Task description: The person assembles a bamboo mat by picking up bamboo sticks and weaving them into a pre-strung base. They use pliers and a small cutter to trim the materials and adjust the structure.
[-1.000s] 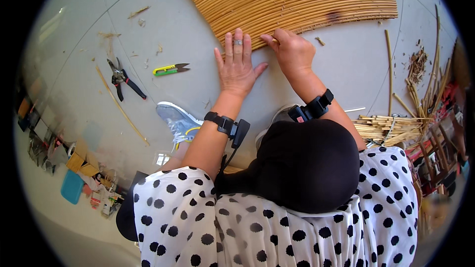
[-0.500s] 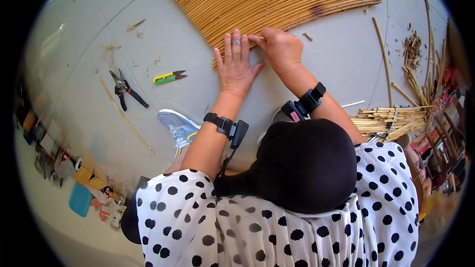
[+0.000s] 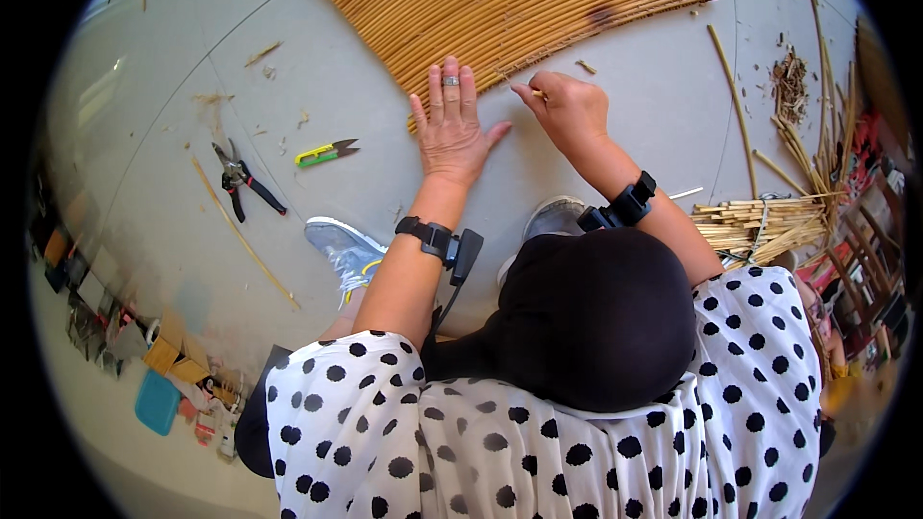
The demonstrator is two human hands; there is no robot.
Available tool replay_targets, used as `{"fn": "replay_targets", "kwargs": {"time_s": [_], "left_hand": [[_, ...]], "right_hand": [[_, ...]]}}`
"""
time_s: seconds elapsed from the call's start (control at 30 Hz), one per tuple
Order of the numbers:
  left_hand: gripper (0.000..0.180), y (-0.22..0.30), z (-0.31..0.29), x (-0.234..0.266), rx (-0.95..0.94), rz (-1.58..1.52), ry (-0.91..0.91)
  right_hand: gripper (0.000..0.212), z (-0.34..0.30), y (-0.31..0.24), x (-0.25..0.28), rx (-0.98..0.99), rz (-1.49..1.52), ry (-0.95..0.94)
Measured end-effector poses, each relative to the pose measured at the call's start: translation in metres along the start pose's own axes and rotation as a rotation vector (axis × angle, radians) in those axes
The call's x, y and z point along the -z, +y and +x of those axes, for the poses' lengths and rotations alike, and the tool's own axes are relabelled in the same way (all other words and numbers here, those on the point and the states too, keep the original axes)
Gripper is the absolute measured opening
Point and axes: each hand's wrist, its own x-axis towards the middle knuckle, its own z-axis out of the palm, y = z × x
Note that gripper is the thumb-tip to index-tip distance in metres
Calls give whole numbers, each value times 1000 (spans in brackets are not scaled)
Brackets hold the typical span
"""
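Note:
A mat of thin brown reed-like stalks [image 3: 500, 0] laid side by side lies on the pale floor. Flat against its near left corner rests my left hand [image 3: 454, 139], fingers stretched out and a ring on one of them. My right hand [image 3: 569, 113] is closed just off the mat's near edge, pinching a short tan stick [image 3: 539, 93] that is mostly covered by the fingers. A faint thin strand seems to run from that hand toward the mat edge. Yellow-green thread snips [image 3: 327, 153] and black-and-red hand pruners [image 3: 242, 180] lie left of my left hand.
At the right, a tied bundle of cut stalks [image 3: 760, 231] lies near longer loose stalks [image 3: 735, 106] and a heap of scraps [image 3: 790, 86]. One thin stalk [image 3: 245, 231] lies at the left. A grey shoe [image 3: 346, 252] stands beside my left forearm.
My right hand has drawn back from the mat's edge, to the right and slightly nearer, with the short stick still pinched. My left hand stays flat at the mat's corner.

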Motion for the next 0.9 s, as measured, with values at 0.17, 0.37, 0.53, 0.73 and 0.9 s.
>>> {"fn": "replay_targets", "kwargs": {"time_s": [0.17, 0.37, 0.53, 0.73, 0.9], "left_hand": [[112, 1, 0, 1, -2, 3, -15], [110, 1, 1, 1, 3, 12, -25], [111, 2, 1, 1, -4, 7, -4], [112, 0, 0, 1, 1, 1, 4], [111, 1, 0, 3, -3, -7, -8]], "right_hand": [[14, -4, -2, -7, 29, 109, 144], [11, 10, -9, -14, 89, 150, 117], [13, 17, -8, -18, 31, 141, 81], [17, 19, -10, -17, -28, 173, 39], [27, 22, -16, -14, -62, 94, 2]]}}
